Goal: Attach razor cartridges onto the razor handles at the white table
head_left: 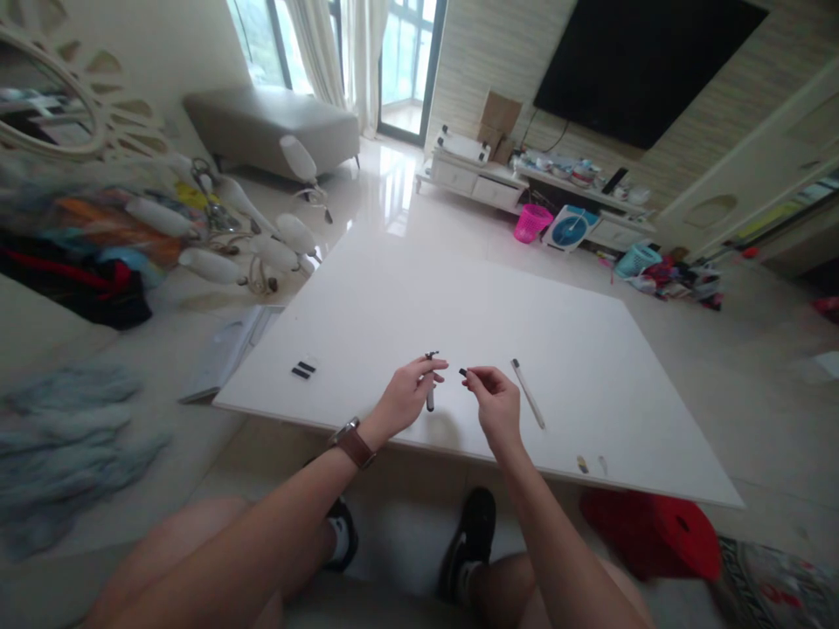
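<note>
- Bare legs (190,546) came closest to where I stood looking, with black shoes (477,524) planted on the floor below the bench's near edge.
- Both forearms reached over that near edge of the white bench (459,306); a watch on a brown strap (354,444) circled the left wrist.
- Just inside the middle of the near edge, the left hand (412,391) had its grip closed around a slim rod (430,402), held roughly upright, one end showing above the fingers and one below. I could not tell exactly how the fingers pressed on it.
- Beside it, with a gap between, the right hand (496,404) had its grip pinched, thumb against fingers, on a small black piece (462,372) that poked out toward the left hand.
- To the right of that hand lay a white pen-like stick (530,397), dark at its far end, slanting toward the near edge.
- Over by the near left corner, dark strips (303,370) lay side by side.
- Close to the near edge, toward the right corner, sat a small yellowish item (582,464) and, just beside it, a thin pale loop (602,465), both too small to make out.
- Under the near right corner stood something red (685,533), partly hidden by the bench.
</note>
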`<action>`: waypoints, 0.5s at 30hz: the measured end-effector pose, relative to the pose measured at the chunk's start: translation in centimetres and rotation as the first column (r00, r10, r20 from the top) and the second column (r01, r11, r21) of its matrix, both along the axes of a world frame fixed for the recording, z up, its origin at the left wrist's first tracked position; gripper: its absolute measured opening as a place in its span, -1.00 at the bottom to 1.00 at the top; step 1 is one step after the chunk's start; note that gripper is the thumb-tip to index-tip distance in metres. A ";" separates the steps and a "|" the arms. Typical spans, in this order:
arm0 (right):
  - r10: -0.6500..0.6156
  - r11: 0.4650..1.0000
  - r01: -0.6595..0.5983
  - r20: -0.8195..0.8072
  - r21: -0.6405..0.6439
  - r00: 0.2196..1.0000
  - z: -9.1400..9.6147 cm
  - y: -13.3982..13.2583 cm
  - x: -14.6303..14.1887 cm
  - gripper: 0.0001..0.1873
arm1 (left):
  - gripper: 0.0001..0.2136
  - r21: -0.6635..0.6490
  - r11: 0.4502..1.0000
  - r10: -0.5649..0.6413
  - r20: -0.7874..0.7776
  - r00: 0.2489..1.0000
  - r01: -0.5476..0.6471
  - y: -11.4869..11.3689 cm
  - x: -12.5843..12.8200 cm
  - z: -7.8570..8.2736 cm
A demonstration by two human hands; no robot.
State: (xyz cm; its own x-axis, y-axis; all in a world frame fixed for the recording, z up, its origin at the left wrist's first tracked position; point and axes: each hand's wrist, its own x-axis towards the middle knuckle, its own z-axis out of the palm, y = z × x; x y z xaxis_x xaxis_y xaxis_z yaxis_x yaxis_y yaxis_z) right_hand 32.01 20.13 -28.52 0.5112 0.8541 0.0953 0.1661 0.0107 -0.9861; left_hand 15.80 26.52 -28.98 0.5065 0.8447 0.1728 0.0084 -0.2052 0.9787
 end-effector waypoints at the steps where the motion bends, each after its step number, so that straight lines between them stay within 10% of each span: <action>1: -0.017 1.000 0.017 -0.031 -0.012 0.999 -0.4 0.3 0.4 -0.76 | -0.72 0.012 1.000 0.000 -0.015 1.000 0.000 0.2 -0.1 -0.1; 15: -0.092 0.995 0.097 -0.389 -0.006 0.917 -2.0 0.6 1.1 -0.75 | -0.79 -0.110 0.990 0.094 0.054 0.994 -0.087 -0.6 1.0 0.2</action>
State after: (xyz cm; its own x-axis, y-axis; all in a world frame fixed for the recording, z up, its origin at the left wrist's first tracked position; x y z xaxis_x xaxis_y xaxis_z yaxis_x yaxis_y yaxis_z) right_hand 33.08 20.70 -30.54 0.5887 0.8000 -0.1160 -0.2285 0.0271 -0.9732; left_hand 16.81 25.89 -28.75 0.4187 0.9019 0.1062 -0.0366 -0.1001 0.9943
